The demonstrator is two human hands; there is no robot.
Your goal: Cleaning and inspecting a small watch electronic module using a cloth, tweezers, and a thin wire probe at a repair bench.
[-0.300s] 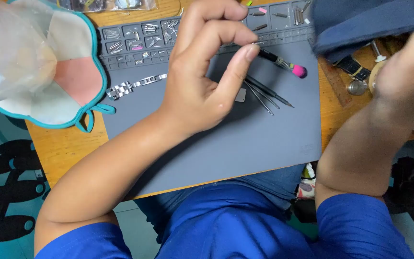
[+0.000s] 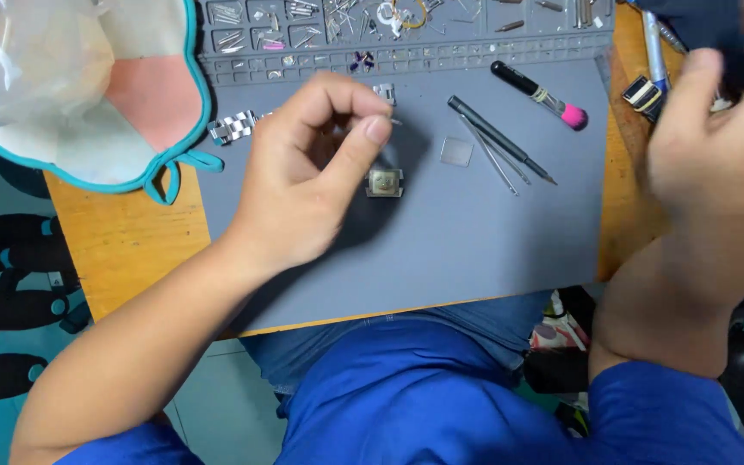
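Observation:
My left hand [image 2: 303, 176] hovers over the grey work mat [image 2: 475, 258] with thumb and forefinger pinched together; whether a tiny part sits between them is too small to tell. A small square watch case [image 2: 385, 182] lies on the mat just right of the thumb. A metal bracelet piece [image 2: 232, 127] lies left of the hand. My right hand [image 2: 716, 164] is raised at the right edge, blurred, its fingers up against a dark cloth [image 2: 699, 21]; its grip is hidden.
A black brush with a pink tip [image 2: 537, 93], a black screwdriver [image 2: 497, 138], thin tweezers [image 2: 491, 159] and a small square glass [image 2: 456, 151] lie on the mat. Compartments of small parts [image 2: 303, 26] line its far edge. A teal-edged pouch [image 2: 114, 95] covers the wooden table's [image 2: 122, 250] left corner.
My left hand has drawn back to the left and curled its forefinger to the thumb, uncovering the watch case. My right hand has lifted toward the dark cloth.

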